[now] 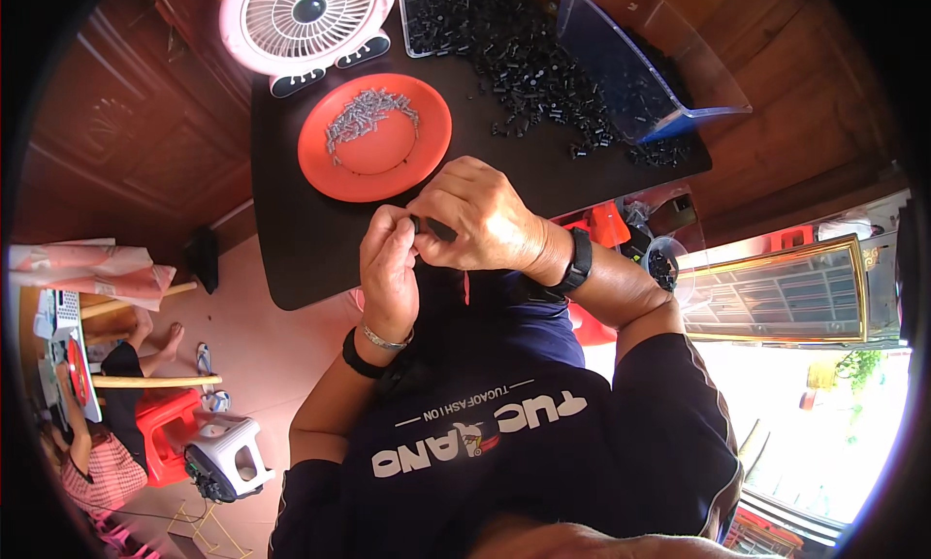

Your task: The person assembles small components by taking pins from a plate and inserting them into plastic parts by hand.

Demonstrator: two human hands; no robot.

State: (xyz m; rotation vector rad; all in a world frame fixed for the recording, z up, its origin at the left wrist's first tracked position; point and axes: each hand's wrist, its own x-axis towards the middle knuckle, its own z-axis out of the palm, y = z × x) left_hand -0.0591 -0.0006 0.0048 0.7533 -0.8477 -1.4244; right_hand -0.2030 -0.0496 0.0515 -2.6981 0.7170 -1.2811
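Both my hands meet over the near edge of a black table [291,239]. My left hand [391,273] is closed, its thumb and fingers pinching a small black part [416,225] at the fingertips. Against that same part, my right hand [480,215] is curled, its fingertips touching those of the left. A dark patch shows between the right fingers; whether it is an object or a gap I cannot tell. Just beyond my hands lies an orange-red plate [373,176] with a heap of small silver screws [361,115] at its far side.
Loose small black cylindrical parts [538,89] spread across the far right of the table. Beside them a clear blue-tinted bin [621,79] lies tipped. A pink fan [310,16] stands at the far left. Off to the left, another person [107,472] sits near red [160,433] and white stools [233,452].
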